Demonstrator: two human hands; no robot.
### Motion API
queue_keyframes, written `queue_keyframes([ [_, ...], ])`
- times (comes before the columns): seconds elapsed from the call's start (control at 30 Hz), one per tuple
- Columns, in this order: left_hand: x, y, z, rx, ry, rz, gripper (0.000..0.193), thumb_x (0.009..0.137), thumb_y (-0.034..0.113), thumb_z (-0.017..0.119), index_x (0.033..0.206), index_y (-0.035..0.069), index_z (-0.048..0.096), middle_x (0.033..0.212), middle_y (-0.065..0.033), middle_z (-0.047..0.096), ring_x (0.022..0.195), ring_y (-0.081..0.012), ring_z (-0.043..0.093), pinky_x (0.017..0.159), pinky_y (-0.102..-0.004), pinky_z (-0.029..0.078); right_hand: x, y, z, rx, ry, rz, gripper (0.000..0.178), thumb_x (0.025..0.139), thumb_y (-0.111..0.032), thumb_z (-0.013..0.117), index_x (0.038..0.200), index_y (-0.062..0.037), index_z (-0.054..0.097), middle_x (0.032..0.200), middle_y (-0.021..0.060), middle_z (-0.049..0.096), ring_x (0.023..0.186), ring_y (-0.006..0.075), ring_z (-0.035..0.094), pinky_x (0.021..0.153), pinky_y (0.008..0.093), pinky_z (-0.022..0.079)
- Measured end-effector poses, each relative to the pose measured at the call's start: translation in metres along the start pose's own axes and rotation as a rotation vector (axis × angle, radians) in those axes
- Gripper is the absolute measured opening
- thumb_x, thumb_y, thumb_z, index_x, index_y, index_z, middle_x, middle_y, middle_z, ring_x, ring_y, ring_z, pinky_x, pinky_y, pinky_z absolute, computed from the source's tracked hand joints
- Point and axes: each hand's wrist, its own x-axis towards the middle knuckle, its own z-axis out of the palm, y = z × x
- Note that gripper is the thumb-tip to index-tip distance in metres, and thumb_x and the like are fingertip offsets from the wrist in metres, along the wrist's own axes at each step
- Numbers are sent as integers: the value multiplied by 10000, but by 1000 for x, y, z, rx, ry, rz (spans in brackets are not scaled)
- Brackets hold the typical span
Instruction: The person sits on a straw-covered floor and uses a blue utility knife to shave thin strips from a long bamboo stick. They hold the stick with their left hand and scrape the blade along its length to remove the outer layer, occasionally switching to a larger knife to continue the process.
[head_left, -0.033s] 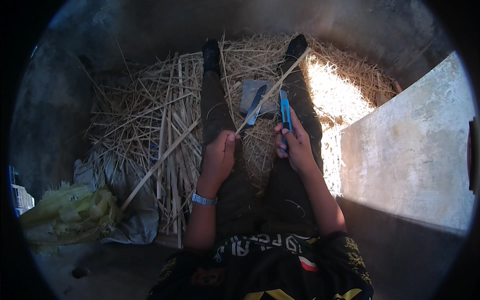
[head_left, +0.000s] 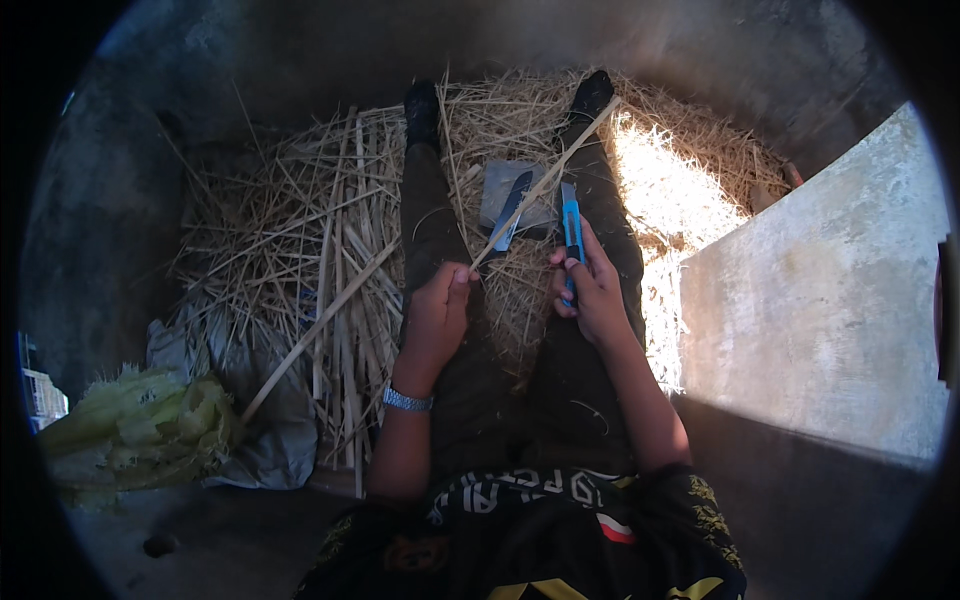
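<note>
My left hand (head_left: pixel 440 305), with a metal-band watch on its wrist, pinches the near end of a long pale strip (head_left: pixel 580 146), which looks like split bamboo or cane. The strip slants up and away to the right, reaching near my right foot. A blue utility knife (head_left: pixel 573 230) is gripped in my right hand (head_left: pixel 592 285), its blade pointing away from me beside the strip. Between my legs lies a flat grey block (head_left: pixel 500 182). A dark-bladed knife (head_left: pixel 514 208) rests across it, partly hidden under the strip.
Pale shavings (head_left: pixel 510 110) cover the floor around my outstretched legs. Long loose strips (head_left: pixel 345 260) are heaped at the left. Nearer, a torn yellow-green sack (head_left: pixel 150 415) lies beside a crumpled grey sheet (head_left: pixel 275 455). A low concrete wall (head_left: pixel 820 290) stands on the right.
</note>
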Motion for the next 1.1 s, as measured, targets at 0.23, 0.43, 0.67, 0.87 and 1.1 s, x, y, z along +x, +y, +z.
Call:
queue_keyframes([
  [0.23,1,-4,2,-167,-64,-3,309,1086,251,502,954,12,646,674,-43,545,649,-97,535,615,-283,433,3,-9,-5,-173,307,-316,346,1069,-199,453,1395,-87,422,832,16,470,645,89,439,555,237,393],
  [0.43,-2,8,2,-308,-140,-82,277,1086,258,525,961,29,620,754,45,492,684,-37,423,640,-211,361,6,-27,-4,-243,256,-491,128,1020,-174,573,1013,-56,524,766,11,506,654,87,473,602,274,417],
  [0.67,-8,32,3,-221,-151,-69,224,1071,227,553,1011,23,621,708,18,515,660,-63,472,608,-244,388,7,-23,31,-1387,241,-745,255,907,-140,677,697,-71,551,604,91,577,558,254,636,513,374,477],
  [0.87,-14,45,23,155,44,175,138,1032,131,540,1048,20,620,790,-194,651,656,-349,661,578,-451,496,20,13,29,-1590,260,-925,167,891,-105,670,742,-92,595,635,79,613,567,256,659,484,384,495],
  [1.1,-24,64,48,458,203,186,100,1022,152,555,978,70,593,807,-146,668,694,-381,674,574,-471,529,61,-19,-2,-1732,540,-872,169,910,-55,615,748,-89,581,625,87,618,544,286,654,456,399,486],
])
